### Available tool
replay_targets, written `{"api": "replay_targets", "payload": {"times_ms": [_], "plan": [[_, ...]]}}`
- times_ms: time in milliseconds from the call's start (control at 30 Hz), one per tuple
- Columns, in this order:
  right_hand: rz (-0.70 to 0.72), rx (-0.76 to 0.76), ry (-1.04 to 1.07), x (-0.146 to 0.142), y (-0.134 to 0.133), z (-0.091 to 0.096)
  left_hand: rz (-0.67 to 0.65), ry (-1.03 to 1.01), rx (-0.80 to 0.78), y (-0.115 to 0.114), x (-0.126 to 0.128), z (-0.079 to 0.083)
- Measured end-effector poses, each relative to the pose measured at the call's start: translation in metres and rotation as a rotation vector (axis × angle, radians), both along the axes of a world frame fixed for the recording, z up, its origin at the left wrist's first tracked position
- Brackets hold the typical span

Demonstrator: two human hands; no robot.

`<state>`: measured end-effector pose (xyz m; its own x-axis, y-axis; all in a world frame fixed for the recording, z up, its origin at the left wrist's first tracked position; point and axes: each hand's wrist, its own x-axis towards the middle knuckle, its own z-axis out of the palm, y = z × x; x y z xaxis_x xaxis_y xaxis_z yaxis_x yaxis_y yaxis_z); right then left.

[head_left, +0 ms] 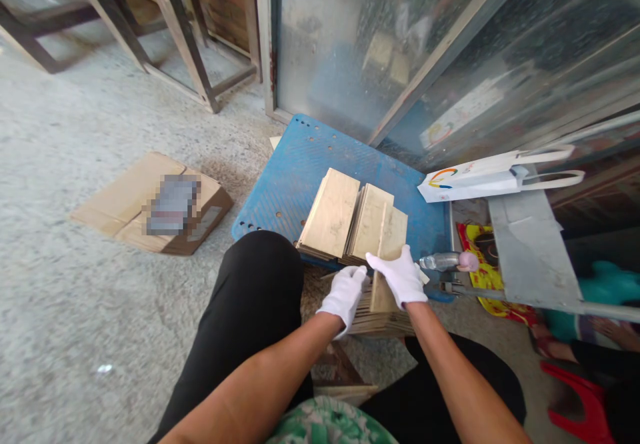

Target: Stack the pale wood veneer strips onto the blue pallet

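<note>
My right hand, in a white glove, grips a thin wooden board that stands tilted, its thumb across the face. Close by on the left, my left hand, also gloved in white, has its fingers curled together near the board's edge; what they hold is hidden. Below both hands lies a stack of thin wooden boards between my knees. Just beyond, two side-by-side piles of pale boards, a left pile and a right pile, rest on a blue plastic surface.
A clear bottle with a pink cap lies right of my right hand. A white paper bag leans by the glass panel. On the floor at left is a flattened cardboard box. Another person's arm and a red stool show at right.
</note>
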<state>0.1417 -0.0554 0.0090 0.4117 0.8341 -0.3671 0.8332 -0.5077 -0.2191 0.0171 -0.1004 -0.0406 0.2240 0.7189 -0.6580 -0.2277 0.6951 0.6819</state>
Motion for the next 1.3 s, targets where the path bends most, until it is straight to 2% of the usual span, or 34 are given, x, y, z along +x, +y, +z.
{"api": "replay_targets", "payload": {"times_ms": [100, 200, 467, 867, 1167, 1300], "plan": [[-0.105, 0.031, 0.073, 0.004, 0.035, -0.009, -0.091, 0.016, 0.018, -0.011, 0.008, -0.002], [-0.142, 0.019, 0.047, 0.001, 0.062, -0.019, -0.173, -0.008, 0.024, -0.02, 0.014, 0.002], [-0.161, -0.064, -0.064, -0.014, 0.095, -0.034, -0.267, -0.059, 0.013, -0.023, 0.013, 0.015], [-0.219, -0.086, -0.111, -0.029, 0.113, -0.045, -0.376, -0.1, -0.052, -0.019, 0.009, 0.039], [-0.225, -0.067, -0.125, -0.034, 0.109, -0.047, -0.39, -0.11, -0.051, -0.021, 0.007, 0.042], [-0.216, 0.021, -0.078, -0.028, 0.099, -0.051, -0.376, -0.123, -0.067, -0.02, 0.007, 0.041]]}}
